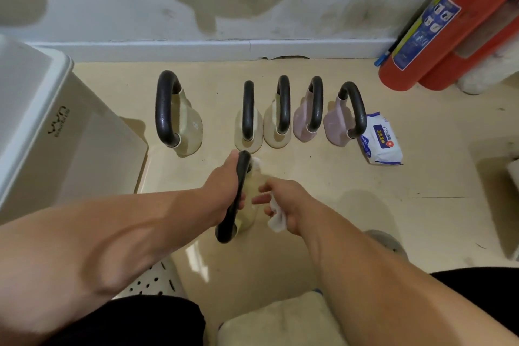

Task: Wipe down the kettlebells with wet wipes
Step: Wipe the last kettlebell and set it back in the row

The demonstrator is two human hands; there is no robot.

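We are hiding the fingers of our left hand (222, 185) behind the kettlebell handle (237, 196), and half the wet wipe (276, 220) inside our right hand (286, 201).

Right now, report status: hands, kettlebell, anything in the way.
Left hand grips black loop handle of cream kettlebell. Right hand holds crumpled white wet wipe beside its body. Nothing between them; five more kettlebells stand beyond.

A: Where are the kettlebells (273, 128)?
B: Five in a row on the floor (421, 154) at twelve o'clock, before the wall (140, 8); a sixth kettlebell (250, 213) nearer, in the left grip (224, 185).
A: The wipes pack (382, 139)?
B: One o'clock, beside the row's right end. The extinguishers (438, 36) at two, a bin (42, 121) at ten.
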